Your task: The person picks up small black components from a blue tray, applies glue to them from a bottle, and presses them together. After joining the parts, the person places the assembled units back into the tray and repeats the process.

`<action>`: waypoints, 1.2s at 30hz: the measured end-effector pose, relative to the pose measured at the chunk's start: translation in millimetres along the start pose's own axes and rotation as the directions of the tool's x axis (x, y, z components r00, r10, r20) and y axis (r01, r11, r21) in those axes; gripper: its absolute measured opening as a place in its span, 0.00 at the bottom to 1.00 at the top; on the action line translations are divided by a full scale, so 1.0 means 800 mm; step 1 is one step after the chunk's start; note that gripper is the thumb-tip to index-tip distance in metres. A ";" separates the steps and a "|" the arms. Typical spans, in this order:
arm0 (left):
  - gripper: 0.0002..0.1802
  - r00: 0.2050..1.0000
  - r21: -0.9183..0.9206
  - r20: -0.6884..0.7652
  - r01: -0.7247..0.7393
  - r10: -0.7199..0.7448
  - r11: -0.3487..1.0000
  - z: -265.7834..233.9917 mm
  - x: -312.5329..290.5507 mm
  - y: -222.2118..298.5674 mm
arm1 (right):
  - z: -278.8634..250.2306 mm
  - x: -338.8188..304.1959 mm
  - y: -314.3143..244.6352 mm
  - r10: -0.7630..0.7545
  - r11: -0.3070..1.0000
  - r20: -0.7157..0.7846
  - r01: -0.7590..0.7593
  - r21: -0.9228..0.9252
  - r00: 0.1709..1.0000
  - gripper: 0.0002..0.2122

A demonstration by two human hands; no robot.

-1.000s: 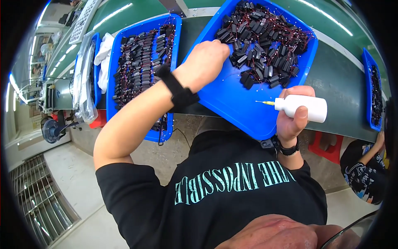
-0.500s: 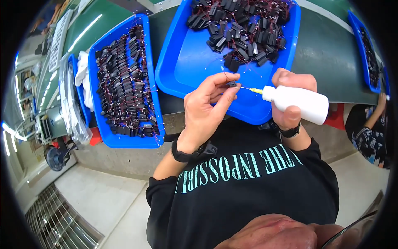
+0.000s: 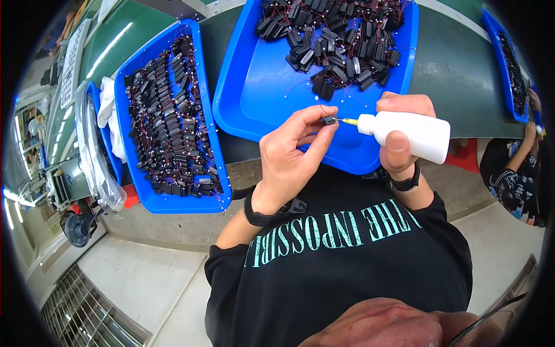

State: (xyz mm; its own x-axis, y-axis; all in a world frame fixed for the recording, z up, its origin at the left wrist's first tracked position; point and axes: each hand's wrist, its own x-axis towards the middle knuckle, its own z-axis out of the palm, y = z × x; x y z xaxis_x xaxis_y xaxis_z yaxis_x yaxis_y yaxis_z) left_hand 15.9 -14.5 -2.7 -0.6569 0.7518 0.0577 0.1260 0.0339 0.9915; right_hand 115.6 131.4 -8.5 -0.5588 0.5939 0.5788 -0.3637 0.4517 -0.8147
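My left hand (image 3: pixel 295 147) pinches a small black wired part (image 3: pixel 329 120) between thumb and fingertips, over the near side of a blue tray (image 3: pixel 243 104). In my right hand (image 3: pixel 403 136) is a white squeeze bottle (image 3: pixel 417 132), lying almost level, with a yellow-based needle tip (image 3: pixel 348 121). The needle's end meets the black part; whether it goes inside or only touches I cannot tell. Many similar black parts (image 3: pixel 341 43) with thin red wires are heaped at the tray's far side.
To the left, another blue tray (image 3: pixel 222 199) holds rows of the same parts (image 3: pixel 170 121). White cloth (image 3: pixel 108 104) and clear plastic bags (image 3: pixel 99 156) lie beyond it. A third blue tray (image 3: pixel 496 43) stands at far right on the green table (image 3: pixel 448 75), near another person's arm (image 3: pixel 527 139).
My right hand has brought the bottle slightly left, so its needle is now at the black part. The black part has shifted a little right in my left hand.
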 end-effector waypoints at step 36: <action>0.13 1.000 0.034 -0.007 -0.024 0.025 0.999 0.001 -0.001 0.001 | 0.003 0.000 -0.009 0.147 0.989 -0.037 -0.147 -0.005 0.988 0.21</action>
State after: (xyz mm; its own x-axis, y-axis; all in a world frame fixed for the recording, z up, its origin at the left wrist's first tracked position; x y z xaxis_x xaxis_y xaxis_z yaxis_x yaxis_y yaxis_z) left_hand 17.1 -14.6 -1.7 -0.6585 0.7480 0.0828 0.1670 0.0379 0.9852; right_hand 116.4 127.1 -2.7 -0.5785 0.6779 0.4537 -0.2740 0.3624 -0.8908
